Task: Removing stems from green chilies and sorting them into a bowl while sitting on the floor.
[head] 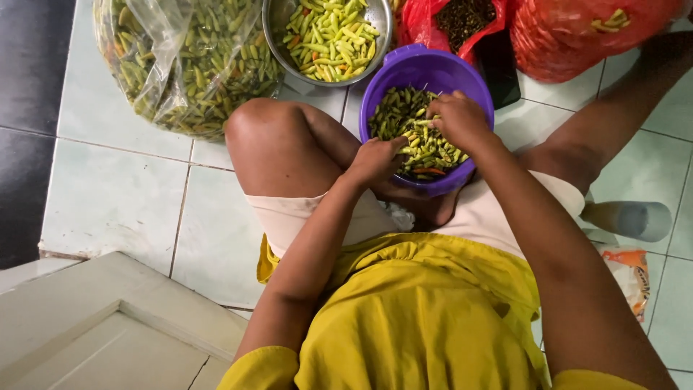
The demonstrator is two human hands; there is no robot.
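While both hands dip into the purple bowl [404, 72], right hand [460, 119] pinches chilies [404, 115] right under it; left hand [375, 160], curled shut, grip contents unclear, sits nearer the rim.

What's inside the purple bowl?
The purple bowl holds green chilies, a few orange. The right hand reaches into them; the left hand covers the near rim. The bottom is hidden.
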